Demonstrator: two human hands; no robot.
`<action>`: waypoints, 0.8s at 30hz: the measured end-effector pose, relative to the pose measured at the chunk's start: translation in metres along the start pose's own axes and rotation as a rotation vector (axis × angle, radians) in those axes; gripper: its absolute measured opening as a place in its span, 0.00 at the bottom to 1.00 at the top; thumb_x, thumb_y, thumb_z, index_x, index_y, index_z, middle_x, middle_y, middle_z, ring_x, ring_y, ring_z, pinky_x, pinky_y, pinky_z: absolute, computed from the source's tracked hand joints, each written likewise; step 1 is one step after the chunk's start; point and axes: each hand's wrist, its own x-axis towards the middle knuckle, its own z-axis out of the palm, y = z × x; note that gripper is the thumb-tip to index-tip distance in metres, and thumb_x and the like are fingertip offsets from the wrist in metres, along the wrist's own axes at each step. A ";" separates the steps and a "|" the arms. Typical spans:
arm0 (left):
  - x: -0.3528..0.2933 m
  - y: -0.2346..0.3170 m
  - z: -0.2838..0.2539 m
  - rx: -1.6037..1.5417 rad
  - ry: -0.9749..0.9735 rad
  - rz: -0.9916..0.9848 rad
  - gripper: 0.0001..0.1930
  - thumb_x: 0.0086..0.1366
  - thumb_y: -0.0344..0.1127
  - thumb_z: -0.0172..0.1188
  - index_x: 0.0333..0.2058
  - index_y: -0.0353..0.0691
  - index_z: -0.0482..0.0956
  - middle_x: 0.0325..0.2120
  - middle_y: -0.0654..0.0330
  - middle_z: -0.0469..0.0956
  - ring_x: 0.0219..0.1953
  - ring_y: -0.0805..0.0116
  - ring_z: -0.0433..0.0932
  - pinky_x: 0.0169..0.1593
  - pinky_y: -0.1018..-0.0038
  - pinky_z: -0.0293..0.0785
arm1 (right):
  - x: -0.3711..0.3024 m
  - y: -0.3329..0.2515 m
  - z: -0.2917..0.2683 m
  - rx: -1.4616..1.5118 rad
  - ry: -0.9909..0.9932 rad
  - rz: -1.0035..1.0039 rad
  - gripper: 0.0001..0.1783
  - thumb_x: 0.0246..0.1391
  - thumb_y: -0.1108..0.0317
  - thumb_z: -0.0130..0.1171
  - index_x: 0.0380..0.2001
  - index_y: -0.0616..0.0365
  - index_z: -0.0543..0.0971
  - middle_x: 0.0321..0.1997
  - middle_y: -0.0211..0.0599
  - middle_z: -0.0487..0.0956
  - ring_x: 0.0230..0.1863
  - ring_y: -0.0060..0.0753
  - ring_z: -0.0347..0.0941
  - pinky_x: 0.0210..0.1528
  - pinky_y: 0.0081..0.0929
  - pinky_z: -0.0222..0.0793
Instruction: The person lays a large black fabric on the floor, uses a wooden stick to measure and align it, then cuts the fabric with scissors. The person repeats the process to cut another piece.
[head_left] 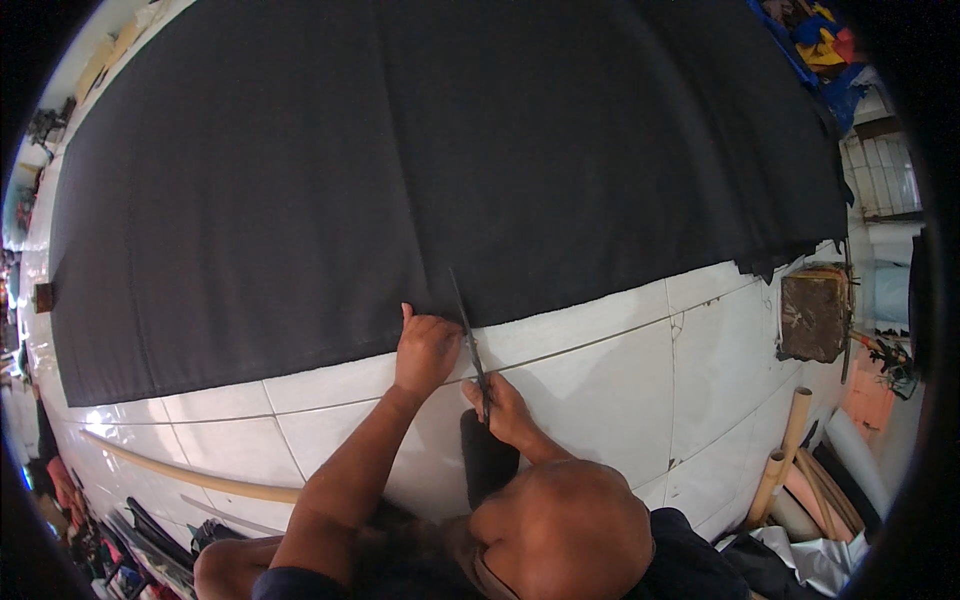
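Observation:
A wide sheet of black cloth [420, 170] lies spread over the tiled floor, its near edge running across in front of me. At that edge my left hand [428, 350] pinches the cloth between thumb and fingers, the little finger lifted. Dark scissors [474, 350] sit in my right hand [508, 410], just right of the left one. Their blades point away from me, over the cloth's edge, close beside my left fingertips. Whether the blades are apart is hard to make out.
White floor tiles [580, 380] border the cloth on my side. A brown block [815, 315] stands at its right corner, a smaller block [43, 297] at the left. A long tan pole [200, 477] lies lower left. Cardboard tubes [793, 440] and rolls lean at lower right.

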 end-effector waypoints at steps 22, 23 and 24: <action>-0.001 -0.002 -0.011 0.002 -0.140 0.033 0.14 0.52 0.27 0.64 0.40 0.38 0.79 0.38 0.52 0.77 0.47 0.50 0.75 0.70 0.41 0.51 | 0.043 -0.018 0.008 -0.035 0.169 -0.157 0.28 0.60 0.42 0.62 0.23 0.56 0.72 0.16 0.26 0.70 0.17 0.21 0.66 0.21 0.26 0.61; -0.001 0.002 -0.015 0.010 -0.122 0.040 0.16 0.52 0.27 0.65 0.42 0.37 0.79 0.41 0.51 0.75 0.49 0.49 0.74 0.70 0.41 0.50 | 0.045 -0.019 0.006 -0.012 0.155 -0.127 0.28 0.60 0.43 0.62 0.23 0.56 0.72 0.15 0.26 0.70 0.17 0.21 0.66 0.21 0.26 0.61; 0.000 0.004 -0.019 0.017 -0.097 0.053 0.18 0.52 0.27 0.65 0.44 0.36 0.78 0.43 0.49 0.74 0.51 0.47 0.73 0.70 0.41 0.50 | 0.046 -0.020 0.005 -0.007 0.147 -0.117 0.27 0.60 0.43 0.62 0.23 0.56 0.72 0.15 0.26 0.70 0.16 0.21 0.66 0.20 0.26 0.61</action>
